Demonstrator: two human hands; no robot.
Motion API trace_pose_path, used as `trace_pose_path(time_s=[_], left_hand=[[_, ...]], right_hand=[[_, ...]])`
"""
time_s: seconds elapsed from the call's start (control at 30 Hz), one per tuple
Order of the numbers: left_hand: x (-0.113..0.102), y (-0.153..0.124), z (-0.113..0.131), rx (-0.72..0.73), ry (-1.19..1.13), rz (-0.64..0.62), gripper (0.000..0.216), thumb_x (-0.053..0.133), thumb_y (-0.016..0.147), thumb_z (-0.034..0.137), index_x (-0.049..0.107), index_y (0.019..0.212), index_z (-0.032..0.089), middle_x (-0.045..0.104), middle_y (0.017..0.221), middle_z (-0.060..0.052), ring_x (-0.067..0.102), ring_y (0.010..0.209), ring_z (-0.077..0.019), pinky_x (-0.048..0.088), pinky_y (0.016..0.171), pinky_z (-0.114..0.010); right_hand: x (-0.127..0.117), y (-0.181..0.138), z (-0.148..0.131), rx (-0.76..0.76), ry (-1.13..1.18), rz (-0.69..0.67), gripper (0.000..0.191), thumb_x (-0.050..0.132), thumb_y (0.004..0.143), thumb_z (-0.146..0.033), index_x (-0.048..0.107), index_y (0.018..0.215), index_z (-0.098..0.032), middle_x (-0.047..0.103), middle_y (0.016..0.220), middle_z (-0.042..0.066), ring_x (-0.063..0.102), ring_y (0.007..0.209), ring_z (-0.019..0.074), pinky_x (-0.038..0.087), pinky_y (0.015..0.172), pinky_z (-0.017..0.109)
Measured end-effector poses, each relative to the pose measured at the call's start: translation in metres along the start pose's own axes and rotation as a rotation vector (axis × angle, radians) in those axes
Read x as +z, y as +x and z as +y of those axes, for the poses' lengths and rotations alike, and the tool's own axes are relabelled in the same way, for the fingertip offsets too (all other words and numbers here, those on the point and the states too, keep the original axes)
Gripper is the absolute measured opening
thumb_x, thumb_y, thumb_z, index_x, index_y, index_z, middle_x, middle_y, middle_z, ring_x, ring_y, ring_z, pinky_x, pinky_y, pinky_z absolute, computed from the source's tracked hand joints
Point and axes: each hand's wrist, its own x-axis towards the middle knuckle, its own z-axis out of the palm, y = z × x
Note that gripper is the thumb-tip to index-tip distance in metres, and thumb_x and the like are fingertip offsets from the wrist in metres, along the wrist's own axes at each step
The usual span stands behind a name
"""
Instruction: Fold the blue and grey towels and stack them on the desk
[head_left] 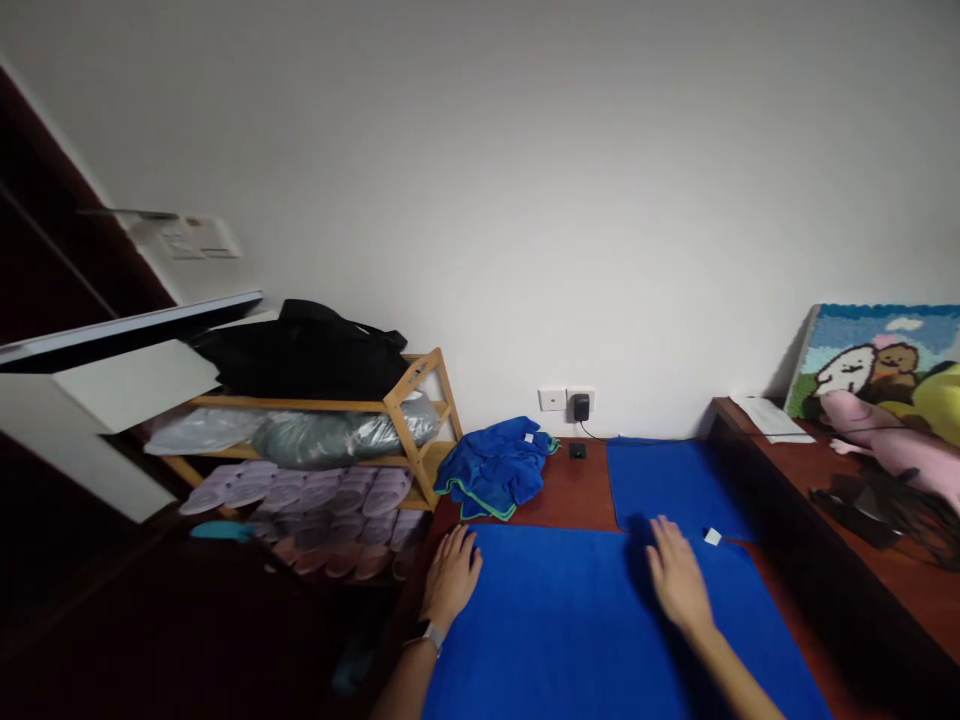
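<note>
A reddish-brown tabletop [577,512] bears a large blue cloth [555,620], spread flat on the near side. A smaller blue cloth [667,480] lies at its far right edge; a crumpled blue cloth [495,465] sits far left. The left hand [453,575] rests at the large cloth's far left corner; the right hand [677,575] is over its far right part, contact unclear. Both hands' fingers lie loosely together, gripping nothing. Uneven pressure could wrinkle or skew the cloth; a sideways sweep could disturb its neighbours.

The tabletop [577,500] was reddish-brown; the towel [555,625] on it, solid blue; the crumpled cloth [491,468] at its far-left corner, blue edged in green; the flat cloth [667,480] at its far-right corner, blue.
</note>
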Motion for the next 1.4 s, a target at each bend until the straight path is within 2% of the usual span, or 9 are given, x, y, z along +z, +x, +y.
trace_pose_path(time_s=[0.1, 0.2, 0.27, 0.33, 0.5, 0.77, 0.87, 1.0, 1.4], left_hand=[[0.012, -0.005, 0.005, 0.107, -0.057, 0.01, 0.05, 0.039, 0.103, 0.044, 0.054, 0.147, 0.027, 0.046, 0.16, -0.006, 0.04, 0.148, -0.0255, 0.03, 0.123, -0.045], [0.026, -0.008, 0.002, 0.133, -0.062, -0.026, 0.055, 0.04, 0.102, 0.052, 0.041, 0.155, 0.035, 0.04, 0.163, -0.004, 0.036, 0.15, -0.028, 0.027, 0.123, -0.052], [0.031, -0.008, -0.005, 0.128, -0.054, -0.052, 0.058, 0.04, 0.101, 0.058, 0.037, 0.156, 0.038, 0.036, 0.165, -0.003, 0.033, 0.152, -0.029, 0.025, 0.124, -0.053], [0.031, -0.007, -0.013, 0.126, -0.05, -0.069, 0.061, 0.041, 0.099, 0.063, 0.036, 0.156, 0.04, 0.032, 0.167, -0.003, 0.03, 0.153, -0.03, 0.023, 0.124, -0.054], [0.023, -0.005, -0.023, 0.097, -0.04, -0.075, 0.065, 0.04, 0.098, 0.068, 0.035, 0.156, 0.04, 0.029, 0.168, -0.004, 0.026, 0.154, -0.0305, 0.023, 0.124, -0.053], [0.02, 0.001, -0.02, 0.07, -0.036, -0.118, 0.067, 0.039, 0.097, 0.07, 0.037, 0.156, 0.039, 0.029, 0.168, -0.004, 0.023, 0.155, -0.0295, 0.022, 0.125, -0.053], [0.022, 0.004, -0.024, 0.062, -0.034, -0.146, 0.068, 0.037, 0.097, 0.07, 0.035, 0.156, 0.039, 0.027, 0.168, -0.003, 0.022, 0.155, -0.0287, 0.021, 0.125, -0.053], [0.028, 0.008, -0.029, 0.063, -0.029, -0.17, 0.068, 0.037, 0.097, 0.071, 0.034, 0.157, 0.039, 0.027, 0.168, -0.002, 0.022, 0.155, -0.0279, 0.022, 0.125, -0.053], [0.029, 0.01, -0.041, 0.075, -0.045, -0.168, 0.073, 0.038, 0.093, 0.076, 0.032, 0.157, 0.04, 0.023, 0.17, -0.004, 0.02, 0.155, -0.0318, 0.025, 0.124, -0.053]], right_hand=[[0.027, 0.0, -0.115, -0.268, 0.132, -0.171, 0.066, 0.021, 0.104, -0.052, 0.032, 0.16, -0.019, 0.026, 0.167, 0.004, 0.019, 0.156, 0.0234, 0.017, 0.128, 0.044], [0.062, -0.003, -0.202, -0.366, 0.204, -0.333, 0.066, 0.019, 0.105, -0.054, 0.024, 0.162, -0.022, 0.022, 0.168, 0.002, 0.015, 0.157, 0.0234, 0.014, 0.129, 0.046], [0.079, -0.004, -0.229, -0.379, 0.225, -0.392, 0.066, 0.017, 0.105, -0.054, 0.02, 0.162, -0.022, 0.019, 0.168, 0.002, 0.012, 0.157, 0.0236, 0.011, 0.129, 0.048], [0.087, -0.004, -0.232, -0.376, 0.226, -0.418, 0.067, 0.015, 0.105, -0.054, 0.018, 0.163, -0.021, 0.015, 0.169, 0.003, 0.009, 0.157, 0.0232, 0.009, 0.129, 0.048], [0.066, -0.005, -0.158, -0.223, 0.117, -0.385, 0.071, 0.014, 0.103, -0.058, 0.017, 0.162, -0.018, 0.013, 0.168, 0.001, 0.009, 0.157, 0.0215, 0.007, 0.129, 0.045], [0.009, -0.015, 0.069, 0.192, -0.182, -0.273, 0.073, 0.018, 0.1, -0.057, 0.02, 0.162, -0.019, 0.019, 0.168, 0.0, 0.012, 0.157, 0.0222, 0.01, 0.129, 0.046], [-0.001, -0.015, 0.127, 0.234, -0.207, -0.265, 0.075, 0.018, 0.099, -0.058, 0.021, 0.163, -0.019, 0.019, 0.169, -0.001, 0.011, 0.157, 0.0224, 0.012, 0.128, 0.045], [-0.004, -0.012, 0.154, 0.232, -0.199, -0.249, 0.075, 0.017, 0.099, -0.059, 0.02, 0.163, -0.021, 0.017, 0.169, -0.001, 0.01, 0.157, 0.0215, 0.012, 0.128, 0.044], [-0.016, -0.007, 0.154, 0.239, -0.198, -0.289, 0.077, 0.017, 0.098, -0.065, 0.019, 0.163, -0.026, 0.016, 0.17, -0.002, 0.01, 0.157, 0.0193, 0.011, 0.128, 0.044]])
